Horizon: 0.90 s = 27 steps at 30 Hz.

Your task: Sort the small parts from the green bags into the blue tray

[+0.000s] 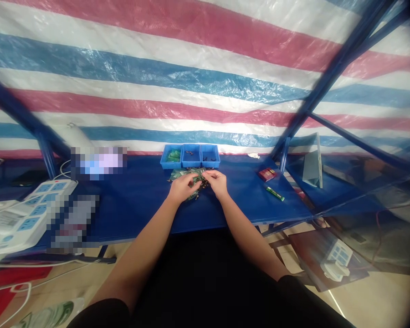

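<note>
Over a pile of small green pieces and dark bits [178,173] on the blue table, my two hands work close together. My left hand [183,187] has its fingers curled at the pile, and what they hold is too small to make out. Beside it, my right hand [217,181] pinches with thumb and forefinger at the pile's right side; the thing between them is not clear. Just behind the pile stand three joined blue bins: the left bin [162,160] holds green pieces, while the middle bin [191,164] and right bin [211,164] hold a few small dark parts.
A red packet [267,174] and a green tube-like pack [275,194] lie to the right on the table [136,200]. At the left are a white power strip [37,214] and blurred-out items. Blue frame posts [283,155] and a striped sheet [177,109] stand behind.
</note>
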{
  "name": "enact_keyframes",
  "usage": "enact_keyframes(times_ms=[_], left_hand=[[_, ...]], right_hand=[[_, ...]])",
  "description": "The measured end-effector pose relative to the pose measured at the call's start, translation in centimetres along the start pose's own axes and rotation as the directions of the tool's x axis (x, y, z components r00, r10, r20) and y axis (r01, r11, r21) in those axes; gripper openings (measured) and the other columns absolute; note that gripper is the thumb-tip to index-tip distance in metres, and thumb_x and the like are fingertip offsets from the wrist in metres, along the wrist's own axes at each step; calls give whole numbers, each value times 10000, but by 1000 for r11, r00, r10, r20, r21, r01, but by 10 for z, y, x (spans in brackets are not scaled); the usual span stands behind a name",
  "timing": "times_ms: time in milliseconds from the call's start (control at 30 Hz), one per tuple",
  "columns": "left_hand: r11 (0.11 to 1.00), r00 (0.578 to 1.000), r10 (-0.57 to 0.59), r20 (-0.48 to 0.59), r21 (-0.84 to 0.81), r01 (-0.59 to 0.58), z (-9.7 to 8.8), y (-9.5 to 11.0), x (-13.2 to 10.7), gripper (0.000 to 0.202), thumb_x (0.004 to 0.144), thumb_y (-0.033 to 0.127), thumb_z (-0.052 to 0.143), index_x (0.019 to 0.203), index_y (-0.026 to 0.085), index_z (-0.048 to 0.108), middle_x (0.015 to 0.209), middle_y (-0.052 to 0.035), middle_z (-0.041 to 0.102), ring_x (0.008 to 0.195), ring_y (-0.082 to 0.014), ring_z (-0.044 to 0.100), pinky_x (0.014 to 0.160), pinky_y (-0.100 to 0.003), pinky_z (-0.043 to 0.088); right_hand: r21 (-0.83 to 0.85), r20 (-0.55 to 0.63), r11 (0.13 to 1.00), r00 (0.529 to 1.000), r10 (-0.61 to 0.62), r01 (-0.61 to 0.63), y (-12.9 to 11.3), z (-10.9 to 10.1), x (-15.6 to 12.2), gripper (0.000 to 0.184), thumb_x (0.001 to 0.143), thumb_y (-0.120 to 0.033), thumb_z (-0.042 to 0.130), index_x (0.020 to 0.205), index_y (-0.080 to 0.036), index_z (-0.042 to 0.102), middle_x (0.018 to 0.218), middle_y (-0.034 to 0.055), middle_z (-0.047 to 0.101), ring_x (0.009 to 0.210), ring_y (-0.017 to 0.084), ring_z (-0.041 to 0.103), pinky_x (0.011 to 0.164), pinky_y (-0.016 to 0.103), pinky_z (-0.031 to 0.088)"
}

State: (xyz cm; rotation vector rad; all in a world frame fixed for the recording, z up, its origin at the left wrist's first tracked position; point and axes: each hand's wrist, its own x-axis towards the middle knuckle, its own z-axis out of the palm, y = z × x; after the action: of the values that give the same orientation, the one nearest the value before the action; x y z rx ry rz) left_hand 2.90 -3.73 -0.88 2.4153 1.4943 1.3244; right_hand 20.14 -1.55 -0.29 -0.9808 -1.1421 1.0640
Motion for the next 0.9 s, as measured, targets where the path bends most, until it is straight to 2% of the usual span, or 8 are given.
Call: enact_keyframes(times_ms=[200, 433, 567, 700, 900], left_hand=[[999, 999, 49, -7, -22, -49, 3, 0, 1, 203, 900, 364, 572, 980, 260, 727, 910, -56, 744, 773, -181, 684, 730, -288, 508], [999, 1000, 29, -8, -29, -29, 0, -2, 0, 196, 910, 349, 555, 961, 261, 722, 828, -31, 737, 713, -159, 669, 665, -259, 472], [1000, 1000, 8, 2, 2, -8, -1, -2, 1, 195, 906, 351, 549, 955, 253, 710, 734, -18, 707, 660, -146, 647, 627, -243, 447], [1000, 1000, -21, 11, 23, 20, -1, -3, 1, 196, 902, 356, 557, 991, 246, 693, 686, -8, 687, 621, -143, 635, 602, -237, 433], [999, 998, -39, 49, 35, 38, -3, -1, 0, 220, 932, 363, 518, 998, 237, 685, 775, -14, 717, 692, -141, 661, 624, -227, 435]], right_hand=[[-39, 93, 999, 996, 11, -8, 2, -7, -8, 349, 668, -496, 786, 804, -182, 719, 769, 56, 747, 666, 188, 687, 662, 324, 574], [-32, 152, 999, 988, 12, -7, 5, -5, -9, 345, 666, -484, 792, 823, -186, 719, 773, 52, 744, 663, 187, 688, 674, 337, 587], [-69, 156, 997, 987, -31, 42, 4, -5, -11, 363, 677, -474, 783, 910, -200, 736, 808, 47, 744, 715, 191, 688, 716, 344, 587], [-115, 163, 990, 984, -67, 87, 2, -5, -12, 344, 700, -464, 768, 922, -202, 751, 850, 57, 746, 755, 197, 687, 740, 340, 580], [-123, 168, 987, 982, -80, 102, 6, -5, -12, 348, 715, -463, 755, 944, -200, 756, 853, 56, 749, 749, 193, 688, 734, 329, 580]])
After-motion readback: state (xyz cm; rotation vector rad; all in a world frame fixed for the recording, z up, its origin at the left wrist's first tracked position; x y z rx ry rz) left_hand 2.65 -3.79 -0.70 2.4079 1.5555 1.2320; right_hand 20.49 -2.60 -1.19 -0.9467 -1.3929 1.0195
